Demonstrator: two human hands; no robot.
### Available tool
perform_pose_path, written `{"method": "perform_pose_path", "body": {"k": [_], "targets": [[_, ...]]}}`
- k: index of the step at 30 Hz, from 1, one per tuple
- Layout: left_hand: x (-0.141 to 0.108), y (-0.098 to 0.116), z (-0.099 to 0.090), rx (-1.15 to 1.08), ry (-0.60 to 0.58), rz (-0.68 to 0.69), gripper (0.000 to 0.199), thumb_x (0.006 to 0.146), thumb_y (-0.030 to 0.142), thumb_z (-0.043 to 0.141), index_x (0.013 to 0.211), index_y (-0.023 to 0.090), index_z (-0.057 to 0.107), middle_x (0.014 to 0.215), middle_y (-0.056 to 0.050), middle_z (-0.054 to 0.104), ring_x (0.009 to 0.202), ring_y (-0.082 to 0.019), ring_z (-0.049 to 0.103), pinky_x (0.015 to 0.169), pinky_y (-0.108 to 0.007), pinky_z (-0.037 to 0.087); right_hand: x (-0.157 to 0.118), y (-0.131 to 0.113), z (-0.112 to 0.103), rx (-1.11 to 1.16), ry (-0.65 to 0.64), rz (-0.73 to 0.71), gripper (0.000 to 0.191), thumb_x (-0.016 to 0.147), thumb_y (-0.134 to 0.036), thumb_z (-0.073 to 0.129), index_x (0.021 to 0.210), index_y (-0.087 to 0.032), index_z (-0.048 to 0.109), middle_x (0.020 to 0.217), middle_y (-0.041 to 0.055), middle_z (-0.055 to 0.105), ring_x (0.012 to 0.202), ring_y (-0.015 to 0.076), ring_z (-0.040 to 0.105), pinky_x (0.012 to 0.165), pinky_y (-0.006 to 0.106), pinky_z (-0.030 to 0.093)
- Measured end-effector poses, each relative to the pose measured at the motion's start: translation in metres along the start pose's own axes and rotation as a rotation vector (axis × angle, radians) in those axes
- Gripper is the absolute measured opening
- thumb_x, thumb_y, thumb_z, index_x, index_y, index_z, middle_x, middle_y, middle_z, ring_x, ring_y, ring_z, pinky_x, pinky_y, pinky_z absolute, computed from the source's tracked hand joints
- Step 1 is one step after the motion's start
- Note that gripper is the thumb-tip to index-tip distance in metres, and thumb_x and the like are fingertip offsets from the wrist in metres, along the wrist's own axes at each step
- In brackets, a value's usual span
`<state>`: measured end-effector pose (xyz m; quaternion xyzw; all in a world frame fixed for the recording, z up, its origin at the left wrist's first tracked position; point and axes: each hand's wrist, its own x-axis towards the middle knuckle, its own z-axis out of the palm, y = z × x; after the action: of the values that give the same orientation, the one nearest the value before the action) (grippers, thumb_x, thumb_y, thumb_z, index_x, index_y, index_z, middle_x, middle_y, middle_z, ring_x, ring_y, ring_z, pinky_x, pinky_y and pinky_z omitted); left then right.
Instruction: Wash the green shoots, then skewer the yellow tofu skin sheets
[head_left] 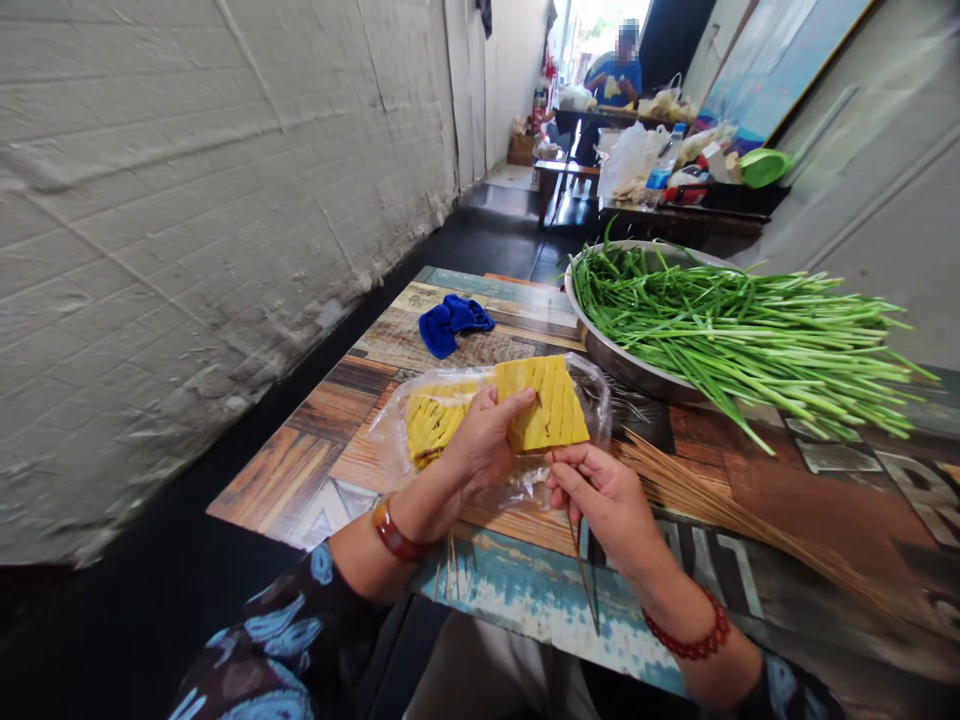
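Note:
My left hand (484,440) is closed on a flat yellow slab with slits across it, perhaps tofu skin (546,405), thumb on top and fingers beneath. Between the thumb and fingers of my right hand (596,490) is a thin wooden skewer (583,580), pinched near the slab's lower edge. Whether its tip has entered the slab I cannot tell. More yellow slit slabs (435,422) lie on a clear plastic bag (390,420) left of and behind my left hand. A bundle of skewers (720,505) lies to the right of my right hand.
A metal basin (626,362) heaped with long green stalks (750,325) stands at the right; the stalks overhang its rim. A blue cloth (454,322) lies on the patterned table (330,405). A few skewers (451,570) lie near the front edge. A person (616,80) sits farther back.

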<state>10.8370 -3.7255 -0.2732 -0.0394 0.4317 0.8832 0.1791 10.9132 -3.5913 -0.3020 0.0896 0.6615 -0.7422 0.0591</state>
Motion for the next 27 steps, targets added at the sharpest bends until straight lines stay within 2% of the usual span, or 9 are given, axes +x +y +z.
{"method": "perform_pose_path", "body": {"k": [4, 8, 14, 27], "targets": [[0.001, 0.005, -0.002, -0.030, 0.029, 0.017, 0.039, 0.061, 0.030, 0.086, 0.093, 0.011, 0.072, 0.088, -0.011, 0.078, 0.084, -0.028, 0.075, 0.081, -0.039, 0.060, -0.005, 0.005, -0.004, -0.198, -0.077, -0.088, 0.033, 0.085, -0.051, 0.069, 0.080, -0.018, 0.068, 0.068, 0.0011, 0.067, 0.054, 0.0113, 0.059, 0.047, 0.021, 0.041], [0.002, 0.010, -0.004, -0.046, 0.034, 0.022, 0.041, 0.062, 0.030, 0.087, 0.095, 0.011, 0.072, 0.090, -0.012, 0.078, 0.086, -0.028, 0.075, 0.082, -0.040, 0.060, -0.007, 0.010, -0.009, -0.401, -0.080, -0.239, 0.027, 0.091, -0.039, 0.063, 0.074, -0.019, 0.068, 0.064, -0.0006, 0.063, 0.060, 0.0118, 0.058, 0.059, 0.023, 0.043], [0.003, 0.012, -0.005, -0.060, 0.025, 0.013, 0.042, 0.061, 0.029, 0.090, 0.094, 0.010, 0.073, 0.086, -0.011, 0.078, 0.081, -0.026, 0.075, 0.081, -0.040, 0.061, -0.008, 0.016, -0.007, -0.338, -0.089, -0.159, 0.032, 0.094, -0.046, 0.059, 0.078, -0.019, 0.065, 0.065, -0.0020, 0.062, 0.044, 0.0079, 0.047, 0.047, 0.023, 0.036], [0.003, 0.007, -0.002, -0.089, 0.047, 0.005, 0.039, 0.065, 0.028, 0.087, 0.097, 0.011, 0.073, 0.089, -0.011, 0.078, 0.089, -0.029, 0.075, 0.085, -0.043, 0.061, -0.007, 0.014, -0.001, -0.342, -0.057, -0.190, 0.038, 0.095, -0.048, 0.057, 0.071, -0.020, 0.060, 0.059, -0.0034, 0.056, 0.045, 0.0081, 0.045, 0.049, 0.023, 0.036]]}}
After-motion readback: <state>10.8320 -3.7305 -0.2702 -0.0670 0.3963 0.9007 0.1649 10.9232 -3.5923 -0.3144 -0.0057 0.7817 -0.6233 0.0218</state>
